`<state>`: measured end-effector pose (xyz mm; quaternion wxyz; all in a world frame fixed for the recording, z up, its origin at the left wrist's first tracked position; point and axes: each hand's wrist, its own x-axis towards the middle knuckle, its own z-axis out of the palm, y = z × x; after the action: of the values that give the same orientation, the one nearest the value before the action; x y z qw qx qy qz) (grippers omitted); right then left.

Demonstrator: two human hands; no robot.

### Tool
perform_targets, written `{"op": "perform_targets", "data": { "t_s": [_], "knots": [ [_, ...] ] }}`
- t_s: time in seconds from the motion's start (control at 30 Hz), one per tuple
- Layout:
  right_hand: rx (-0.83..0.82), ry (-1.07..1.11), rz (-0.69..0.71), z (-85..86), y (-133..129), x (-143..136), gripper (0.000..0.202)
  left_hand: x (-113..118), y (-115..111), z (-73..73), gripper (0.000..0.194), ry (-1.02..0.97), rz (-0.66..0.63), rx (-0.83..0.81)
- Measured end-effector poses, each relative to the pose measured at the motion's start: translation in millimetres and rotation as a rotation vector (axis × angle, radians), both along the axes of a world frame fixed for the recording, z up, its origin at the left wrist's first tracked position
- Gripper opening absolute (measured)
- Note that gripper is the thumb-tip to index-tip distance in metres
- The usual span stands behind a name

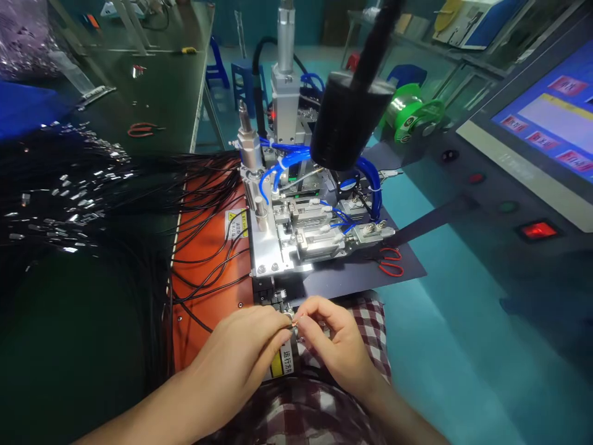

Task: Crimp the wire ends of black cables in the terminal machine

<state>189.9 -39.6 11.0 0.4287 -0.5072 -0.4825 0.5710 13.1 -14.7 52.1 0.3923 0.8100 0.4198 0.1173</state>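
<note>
My left hand [248, 340] and my right hand [336, 343] meet at the front end of a metal machine [315, 235]. Thumb and forefinger are pinched together on each hand, with the fingertips nearly touching. A tiny coppery bit shows between them, too small to name. Under the left fingers is a label [282, 361] with yellow and white parts. Black cables [217, 278] run from the machine's left side across an orange plate [194, 337].
Red-handled pliers [391, 262] lie on the dark plate right of the machine. A black lamp-like cylinder [349, 120] hangs above. A control panel [523, 161] with a lit red switch [538, 230] stands at right. A green spool [410, 114] sits behind. Cables with shiny ends [69, 185] cover the left bench.
</note>
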Motion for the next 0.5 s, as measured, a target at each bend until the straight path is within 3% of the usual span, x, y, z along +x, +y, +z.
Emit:
{"op": "perform_targets", "data": {
  "t_s": [0.13,0.3,0.5],
  "knots": [
    [-0.123,0.171,-0.057,1.4,1,5,0.026,10,9,1.6,0.025,-0.089,0.097,-0.278],
    [-0.214,0.393,-0.02,-4.1,0,0,0.025,9,5,-7.2,0.023,-0.167,0.246,-0.348],
    [-0.23,0.47,-0.01,-9.7,1,-7,0.025,9,4,-6.3,0.023,-0.204,0.281,-0.392]
  ]
}}
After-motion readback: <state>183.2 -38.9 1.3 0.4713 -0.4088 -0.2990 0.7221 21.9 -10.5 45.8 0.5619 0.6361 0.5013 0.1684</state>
